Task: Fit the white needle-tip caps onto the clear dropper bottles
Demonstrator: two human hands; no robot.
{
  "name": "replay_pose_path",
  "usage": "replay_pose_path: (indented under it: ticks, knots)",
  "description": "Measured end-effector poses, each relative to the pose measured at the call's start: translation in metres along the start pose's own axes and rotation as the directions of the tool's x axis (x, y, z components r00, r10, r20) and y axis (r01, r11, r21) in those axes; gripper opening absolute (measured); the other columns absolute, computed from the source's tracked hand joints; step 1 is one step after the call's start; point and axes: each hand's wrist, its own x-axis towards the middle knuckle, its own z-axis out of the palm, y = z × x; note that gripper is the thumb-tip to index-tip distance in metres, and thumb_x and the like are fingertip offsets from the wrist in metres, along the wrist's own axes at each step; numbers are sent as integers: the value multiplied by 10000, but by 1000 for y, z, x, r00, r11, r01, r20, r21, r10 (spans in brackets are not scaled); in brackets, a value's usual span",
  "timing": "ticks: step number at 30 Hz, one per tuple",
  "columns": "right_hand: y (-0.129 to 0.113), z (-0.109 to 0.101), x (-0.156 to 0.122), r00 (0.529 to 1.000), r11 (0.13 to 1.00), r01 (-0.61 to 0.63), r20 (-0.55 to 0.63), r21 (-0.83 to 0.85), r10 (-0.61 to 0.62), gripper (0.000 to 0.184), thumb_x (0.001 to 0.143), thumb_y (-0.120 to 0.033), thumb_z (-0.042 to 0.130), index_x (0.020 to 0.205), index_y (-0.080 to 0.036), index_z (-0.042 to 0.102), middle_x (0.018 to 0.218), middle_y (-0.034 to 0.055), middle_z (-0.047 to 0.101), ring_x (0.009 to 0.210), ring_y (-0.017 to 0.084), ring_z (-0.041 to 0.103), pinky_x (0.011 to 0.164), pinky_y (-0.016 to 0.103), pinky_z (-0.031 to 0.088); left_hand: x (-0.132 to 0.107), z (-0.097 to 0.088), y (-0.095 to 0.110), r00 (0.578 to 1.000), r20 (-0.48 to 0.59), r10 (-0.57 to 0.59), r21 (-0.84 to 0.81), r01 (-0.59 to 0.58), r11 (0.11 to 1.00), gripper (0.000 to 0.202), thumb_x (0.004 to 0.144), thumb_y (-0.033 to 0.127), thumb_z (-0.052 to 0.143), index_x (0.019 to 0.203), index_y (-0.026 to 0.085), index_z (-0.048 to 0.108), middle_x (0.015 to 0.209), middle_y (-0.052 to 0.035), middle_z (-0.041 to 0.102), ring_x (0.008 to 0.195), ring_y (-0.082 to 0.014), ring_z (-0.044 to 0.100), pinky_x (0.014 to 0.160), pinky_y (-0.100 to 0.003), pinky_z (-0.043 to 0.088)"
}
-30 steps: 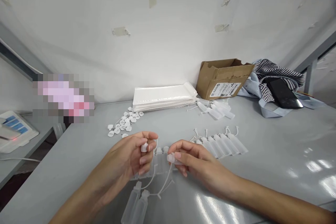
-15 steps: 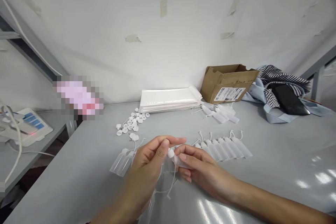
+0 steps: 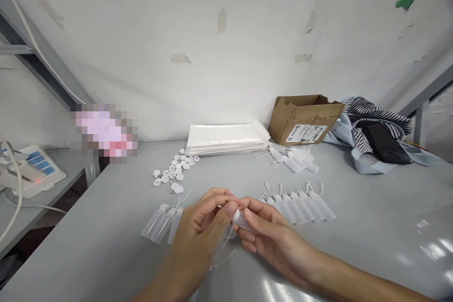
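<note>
My right hand [image 3: 269,233] is wrapped around a small translucent plastic bottle [image 3: 245,222], which is tilted with its neck to the left. My left hand [image 3: 208,222] pinches the white cap [image 3: 236,215] at the bottle's neck between thumb and fingers. Whether the cap is fully seated I cannot tell. A thin white cord hangs below it. Left of my left hand lie several bottles [image 3: 155,224] with corded caps. To the right of my hands a row of similar bottles [image 3: 300,206] lies side by side, its left end partly hidden.
Loose white caps [image 3: 175,169] are scattered near a stack of white padded envelopes [image 3: 226,138] by the wall. More bottles [image 3: 295,159] lie in a pile before an open cardboard box [image 3: 307,120]. Striped cloth [image 3: 375,108] and a black phone-like object [image 3: 385,143] are at right.
My left fingers have curled in closer around the cap, and my hands have come nearer together. The view has tilted slightly, so the table contents appear a little lower.
</note>
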Motion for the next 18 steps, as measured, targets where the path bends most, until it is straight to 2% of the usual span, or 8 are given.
replay_pose_path:
  ticks: [3,10,14,18]
  knots:
    - [-1,0,0,1000,1000,-11,-6,3,11,244,810,-372,712,894,-158,630,745,-13,484,583,66,342,577,203,298,0,-3,0,1000,4,12,1,-12,1000,183,828,347,626,712,268,744,745,11,638,649,-139,560,621,-227,470]
    - [-3,0,-2,1000,998,-5,4,59,5,182,827,-302,702,866,-145,619,770,7,533,587,65,359,571,200,299,1,-12,-8,993,-92,-72,-41,68,997,186,818,404,644,782,260,757,732,10,643,672,-135,506,663,-224,446]
    - [-3,1,-1,1000,998,2,3,58,-3,159,865,-275,658,890,-126,608,816,31,560,589,59,374,572,201,302,1,-10,-8,998,-58,-14,46,17,999,192,836,382,626,793,248,756,684,15,637,667,-133,544,626,-210,459]
    - [-2,0,-2,1000,997,6,1,74,-6,141,893,-261,625,879,-130,572,790,16,547,591,58,386,574,206,302,-1,-7,-2,998,-23,65,180,-60,982,146,842,340,626,815,263,747,818,19,691,735,-134,613,653,-190,497]
